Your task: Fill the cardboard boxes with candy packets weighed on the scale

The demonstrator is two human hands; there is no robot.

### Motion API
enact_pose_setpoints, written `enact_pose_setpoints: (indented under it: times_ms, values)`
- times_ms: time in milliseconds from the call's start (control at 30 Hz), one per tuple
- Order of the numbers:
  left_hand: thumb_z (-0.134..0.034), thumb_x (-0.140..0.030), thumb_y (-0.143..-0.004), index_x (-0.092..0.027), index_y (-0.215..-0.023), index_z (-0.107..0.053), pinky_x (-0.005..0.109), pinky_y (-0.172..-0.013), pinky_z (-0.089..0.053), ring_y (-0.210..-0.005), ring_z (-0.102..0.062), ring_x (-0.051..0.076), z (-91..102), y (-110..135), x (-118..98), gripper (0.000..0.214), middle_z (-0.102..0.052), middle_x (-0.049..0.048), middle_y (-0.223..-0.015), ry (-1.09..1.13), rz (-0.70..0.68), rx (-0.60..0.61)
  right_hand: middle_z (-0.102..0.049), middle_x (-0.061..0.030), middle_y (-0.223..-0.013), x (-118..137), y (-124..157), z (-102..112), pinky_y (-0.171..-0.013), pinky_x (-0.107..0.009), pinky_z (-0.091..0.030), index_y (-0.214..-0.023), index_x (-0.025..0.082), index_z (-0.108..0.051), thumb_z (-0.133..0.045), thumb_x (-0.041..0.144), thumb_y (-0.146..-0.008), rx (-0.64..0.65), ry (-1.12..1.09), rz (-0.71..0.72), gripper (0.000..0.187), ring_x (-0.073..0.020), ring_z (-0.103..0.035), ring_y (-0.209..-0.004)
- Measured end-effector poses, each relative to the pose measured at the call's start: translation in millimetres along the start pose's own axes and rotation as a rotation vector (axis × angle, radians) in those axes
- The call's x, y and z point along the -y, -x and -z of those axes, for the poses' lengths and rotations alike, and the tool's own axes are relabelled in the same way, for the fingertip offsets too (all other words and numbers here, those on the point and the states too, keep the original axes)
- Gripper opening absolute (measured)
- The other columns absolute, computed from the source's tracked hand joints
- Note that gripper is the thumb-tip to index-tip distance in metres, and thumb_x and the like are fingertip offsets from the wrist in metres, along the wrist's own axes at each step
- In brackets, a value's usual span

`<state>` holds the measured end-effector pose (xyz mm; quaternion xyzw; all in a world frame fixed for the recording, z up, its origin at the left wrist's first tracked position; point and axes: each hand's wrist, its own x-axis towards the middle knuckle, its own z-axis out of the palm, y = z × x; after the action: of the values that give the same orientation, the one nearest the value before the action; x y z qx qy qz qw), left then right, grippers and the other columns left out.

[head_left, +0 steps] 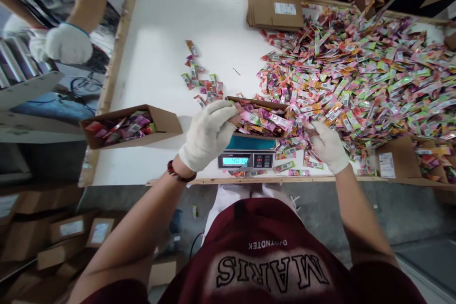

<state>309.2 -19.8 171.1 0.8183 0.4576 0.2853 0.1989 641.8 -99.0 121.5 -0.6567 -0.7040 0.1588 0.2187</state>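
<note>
A small cardboard box [265, 104] full of colourful sachets sits on a digital scale [246, 159] at the table's near edge. My left hand [210, 133], in a white glove, grips the box's left end with fingers curled. My right hand [327, 146], also gloved, is closed over sachets at the near edge of a big pile of sachets [359, 73], just right of the box.
A filled open box [130, 126] lies at the left of the white table [171, 23]. Flat cartons [274, 9] are stacked at the back, another box [423, 159] at the right. Loose sachets [201, 80] lie mid-table. Other people's gloved hands [66, 42] work at far left and the back.
</note>
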Motion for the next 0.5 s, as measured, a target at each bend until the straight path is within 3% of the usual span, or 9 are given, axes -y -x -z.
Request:
enact_pose_setpoints:
  times_ms: [133, 233, 367, 500]
  values:
    - [-0.044, -0.033, -0.102, -0.017, -0.104, -0.073, 0.036, -0.097, -0.056, -0.107, -0.068, 0.022, 2.4, -9, -12, 0.034, -0.071, 0.0098, -0.117, 0.008, 0.017, -0.053, -0.076, -0.013, -0.11, 20, -16, -10, -0.088, -0.04, -0.053, -0.13, 0.017, -0.065, -0.044, 0.022, -0.091, 0.059, 0.035, 0.122, 0.045, -0.0287, -0.07, -0.096]
    - [-0.045, -0.036, -0.101, -0.017, -0.107, -0.072, 0.036, -0.096, -0.056, -0.107, -0.068, 0.023, -4.6, -9, -10, 0.034, -0.071, 0.0103, -0.117, 0.021, 0.002, -0.031, -0.075, -0.0133, -0.11, 15, -25, -17, -0.088, -0.04, -0.052, -0.136, 0.017, -0.061, -0.046, 0.02, -0.091, 0.099, 0.122, 0.055, 0.048, -0.029, -0.069, -0.096]
    - [-0.059, -0.042, -0.09, -0.019, -0.108, -0.073, 0.045, -0.096, -0.057, -0.108, -0.07, 0.033, -47.1, -4, 10, 0.032, -0.073, 0.0147, -0.116, -0.057, -0.153, 0.258, -0.063, -0.0223, -0.138, -38, -16, -12, -0.097, -0.043, -0.05, -0.147, 0.011, -0.05, -0.061, 0.027, -0.088, 0.152, 0.273, -0.161, 0.062, -0.0334, -0.062, -0.118]
    - [-0.055, -0.029, -0.085, -0.021, -0.114, -0.073, 0.047, -0.074, -0.06, -0.09, -0.074, 0.036, -96.5, 8, 36, 0.035, -0.076, 0.0161, -0.119, -0.274, -0.167, 0.398, -0.06, -0.0233, -0.136, -112, 29, 39, -0.096, -0.041, -0.05, -0.138, 0.01, -0.053, -0.063, 0.027, -0.089, 0.073, 0.414, -0.411, 0.053, -0.0303, -0.06, -0.118]
